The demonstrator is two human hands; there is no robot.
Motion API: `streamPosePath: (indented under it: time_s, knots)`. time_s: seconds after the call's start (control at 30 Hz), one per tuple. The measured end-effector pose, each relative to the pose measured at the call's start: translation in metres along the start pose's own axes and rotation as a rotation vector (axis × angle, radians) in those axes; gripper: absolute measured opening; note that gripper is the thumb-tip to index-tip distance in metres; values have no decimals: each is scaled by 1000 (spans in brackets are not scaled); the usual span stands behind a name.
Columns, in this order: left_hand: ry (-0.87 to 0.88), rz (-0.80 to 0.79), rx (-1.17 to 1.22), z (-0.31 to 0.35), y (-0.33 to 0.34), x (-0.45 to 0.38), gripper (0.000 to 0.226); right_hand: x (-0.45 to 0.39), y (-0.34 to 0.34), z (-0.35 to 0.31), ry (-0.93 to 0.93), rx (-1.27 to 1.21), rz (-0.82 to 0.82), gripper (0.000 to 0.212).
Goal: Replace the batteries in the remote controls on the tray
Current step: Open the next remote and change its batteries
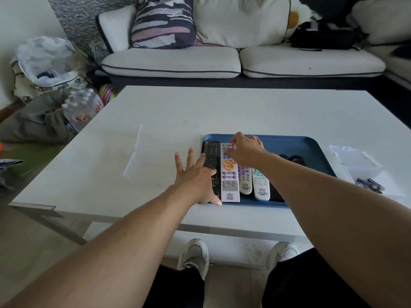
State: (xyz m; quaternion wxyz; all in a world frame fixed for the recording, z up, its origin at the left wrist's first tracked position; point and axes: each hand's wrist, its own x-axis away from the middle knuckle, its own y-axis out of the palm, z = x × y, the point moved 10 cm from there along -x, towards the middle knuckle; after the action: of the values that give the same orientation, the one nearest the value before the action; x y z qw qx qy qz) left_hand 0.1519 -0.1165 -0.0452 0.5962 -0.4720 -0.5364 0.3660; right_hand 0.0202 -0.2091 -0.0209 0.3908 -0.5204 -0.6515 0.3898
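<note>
Blue tray (311, 144) w/ black remote (210, 155), white remotes (230, 181).

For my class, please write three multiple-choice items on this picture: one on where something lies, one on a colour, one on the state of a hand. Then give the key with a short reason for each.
1. Where do the loose batteries lie?
A. on the table to the right of the tray
B. inside the tray
C. on the sofa

2. What colour is the tray?
A. red
B. blue
C. white

3. How is the left hand?
A. clenched in a fist
B. gripping a battery
C. fingers spread, resting on the black remote

Key: 1 A, they lie on the white table beyond the tray's right edge. 2 B, its rim and floor show blue. 3 C, the straight fingers fan over the remote.
</note>
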Motion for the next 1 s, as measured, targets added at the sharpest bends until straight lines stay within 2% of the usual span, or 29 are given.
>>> streamPosePath:
  time_s: [0.17, 0.27, 0.33, 0.43, 0.53, 0.6, 0.67, 0.77, 0.83, 0.9, 1.0]
  knots:
    - [-3, -12, -2, 3, -4, 2, 106, 4, -8, 1, 72, -475, -18, 34]
    - [14, 20, 77, 10, -8, 5, 119, 14, -17, -3, 35, -514, 12, 27]
    - [38, 95, 182, 18, -16, 7, 118, 21, -25, -4, 20, -532, 41, 22]
    - [38, 216, 376, 27, -31, 11, 98, 33, -46, -1, 30, -602, 128, 19]
    - [20, 413, 534, 31, -55, 17, 45, 45, -70, -1, 20, -703, 231, 20]
    - [10, 467, 665, 34, -68, 23, 21, 53, -88, -3, -35, -754, 289, 26]
    - [0, 434, 839, 37, -72, 27, 15, 62, -101, -4, -95, -804, 309, 32]
    - [-41, 358, 1235, 35, -67, 23, 18, 74, -108, 1, -127, -702, 339, 20]
    - [-44, 347, 1469, 32, -65, 20, 29, 78, -100, 8, -87, -568, 290, 16]
    - [-83, 426, 1586, 22, -67, 19, 44, 80, -79, 15, 1, -526, 134, 31]
    - [-122, 522, 1777, 12, -69, 20, 29, 93, -43, 17, 118, -754, -180, 53]
